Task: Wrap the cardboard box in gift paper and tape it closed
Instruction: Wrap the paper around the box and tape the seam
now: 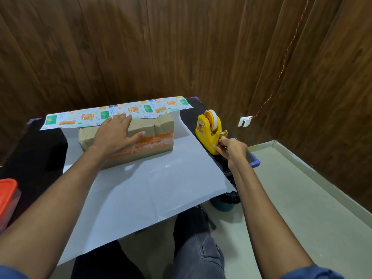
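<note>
your left hand (114,133) flat on 1 cardboard box (159,133), pinning gift paper (141,188) | right hand (231,149) pinching tape at 1 yellow tape dispenser (209,131) | 1 red-lidded container (7,198) at desk (36,150) left edge

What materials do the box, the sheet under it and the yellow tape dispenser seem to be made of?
The box looks like matte brown cardboard, dented along the top, with an orange printed band. The sheet looks like thin gift paper: plain pale underside with creases and a faint sheen, printed pattern on the folded far edge. The tape dispenser looks like glossy moulded yellow plastic, probably hard.
</note>
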